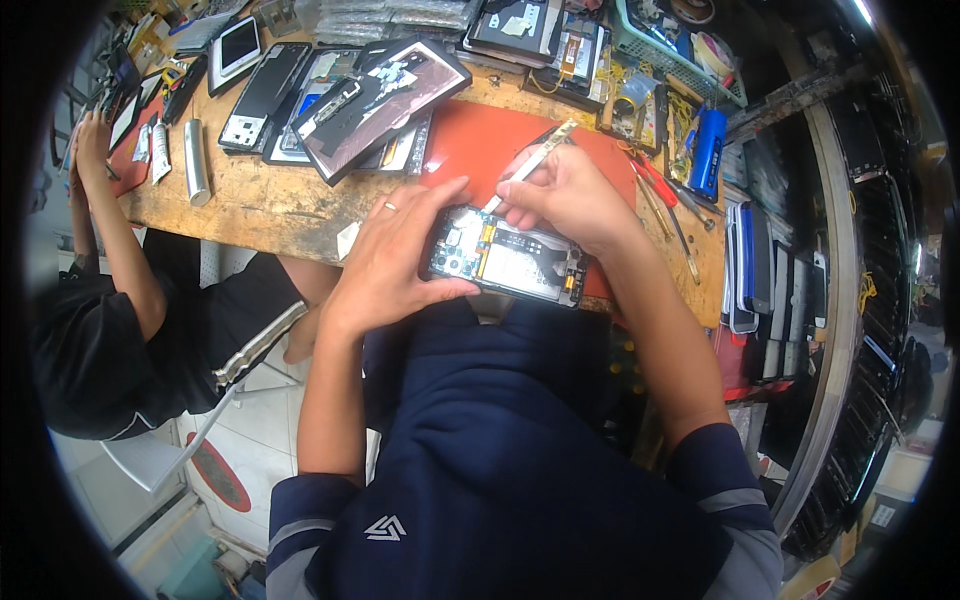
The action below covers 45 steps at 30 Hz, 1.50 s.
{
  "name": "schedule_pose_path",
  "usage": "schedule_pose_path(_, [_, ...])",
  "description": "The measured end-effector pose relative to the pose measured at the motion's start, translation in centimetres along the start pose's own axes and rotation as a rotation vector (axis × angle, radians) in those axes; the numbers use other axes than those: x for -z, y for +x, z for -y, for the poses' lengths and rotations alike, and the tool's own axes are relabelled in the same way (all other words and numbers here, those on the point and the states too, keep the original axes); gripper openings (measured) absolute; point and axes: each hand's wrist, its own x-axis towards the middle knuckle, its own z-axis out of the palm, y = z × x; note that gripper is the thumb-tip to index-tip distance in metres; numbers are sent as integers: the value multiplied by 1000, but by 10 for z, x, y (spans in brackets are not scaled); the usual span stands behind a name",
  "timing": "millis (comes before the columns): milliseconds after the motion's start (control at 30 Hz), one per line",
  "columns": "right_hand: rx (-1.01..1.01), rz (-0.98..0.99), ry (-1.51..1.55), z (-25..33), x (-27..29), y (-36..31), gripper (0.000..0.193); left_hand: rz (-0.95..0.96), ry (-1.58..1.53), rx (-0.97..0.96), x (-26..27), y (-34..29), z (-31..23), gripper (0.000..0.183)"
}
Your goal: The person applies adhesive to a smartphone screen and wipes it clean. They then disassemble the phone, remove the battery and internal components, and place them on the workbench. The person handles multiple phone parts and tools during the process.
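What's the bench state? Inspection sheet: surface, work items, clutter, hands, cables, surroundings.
Surface: worn wooden bench, partly covered by a flat orange-red mat.
Work items: opened dark-framed phone, internals exposed; slim whitish stick-shaped tool, lower end at the phone's upper edge.
Clutter: dark flat device parts piled at the rear; teal lattice plastic basket and blue cylindrical object at right.
Hands: left hand holds the phone's left end; right hand grips the tool between its fingers.
Cables: thin yellow wires among right-rear clutter; ends untraceable.
Surroundings: seated person in black at left; pale tiled floor.
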Motion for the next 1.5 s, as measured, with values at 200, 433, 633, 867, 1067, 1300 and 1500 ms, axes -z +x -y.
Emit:
schedule_pose_path(200, [-6, -11, 64, 3, -5, 0, 19, 28, 18, -12, 1, 1, 0, 104])
schedule_pose_path(433, [-8, 4, 46, 1, -5, 2, 17, 139, 18, -38, 9, 13, -2, 84])
schedule_pose_path(633, [22, 4, 26, 3, -5, -1, 16, 229, 18, -25, 22, 22, -7, 81])
schedule_pose_path(867, [7, 6, 97, 0, -3, -1, 17, 313, 62, -1, 30, 30, -13, 74])
schedule_pose_path(1067, [63, 20, 81, -6, -3, 0, 16, 329, 25, -76, 34, 42, -8, 64])
schedule_pose_path(1300, [155, -69, 9, -14, -9, 2, 13, 300, 121, -129, 34, 42, -11, 62])
schedule_pose_path(1500, [474, -277, -109, -13, -11, -7, 18, 301, 178, -102, 28, 37, -10, 62])
